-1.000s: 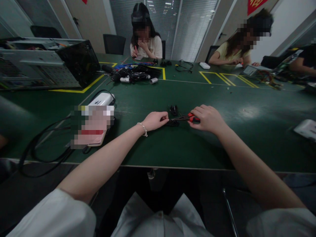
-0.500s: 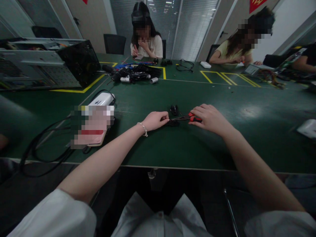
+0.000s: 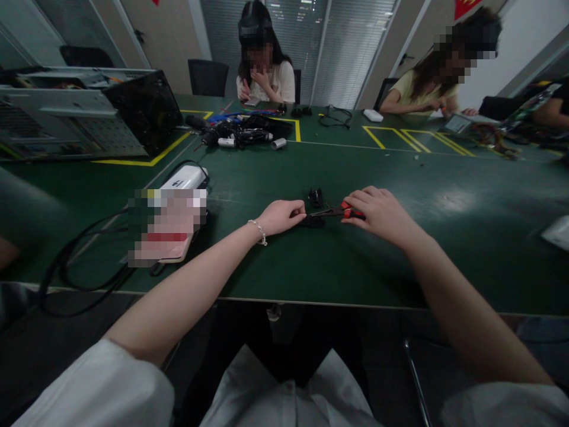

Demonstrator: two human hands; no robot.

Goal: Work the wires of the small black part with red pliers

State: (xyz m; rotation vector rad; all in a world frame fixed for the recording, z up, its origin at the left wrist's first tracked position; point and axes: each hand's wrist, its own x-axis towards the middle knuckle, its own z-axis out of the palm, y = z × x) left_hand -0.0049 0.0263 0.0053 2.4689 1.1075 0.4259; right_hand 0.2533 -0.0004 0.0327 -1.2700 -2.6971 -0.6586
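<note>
My right hand (image 3: 377,212) grips the red and black handles of long-nose pliers (image 3: 353,212), whose jaws point left toward my left fingertips. My left hand (image 3: 283,217) is closed in a pinch at the tip of the pliers; what it pinches is too small to make out. A dark piece (image 3: 313,222) lies on the green table just under the plier jaws. Right behind the jaws sits a small black bundle (image 3: 315,197).
Left of my hands lie a white device (image 3: 190,177), a pink phone (image 3: 171,252) and looped black cables (image 3: 60,279). An opened computer case (image 3: 57,118) stands at the far left. Black parts and cables (image 3: 249,130) lie farther back. Two people sit across the table.
The view has shifted slightly. Both hands keep nearly the same pose around the pliers. The person at the far right has moved a hand a little.
</note>
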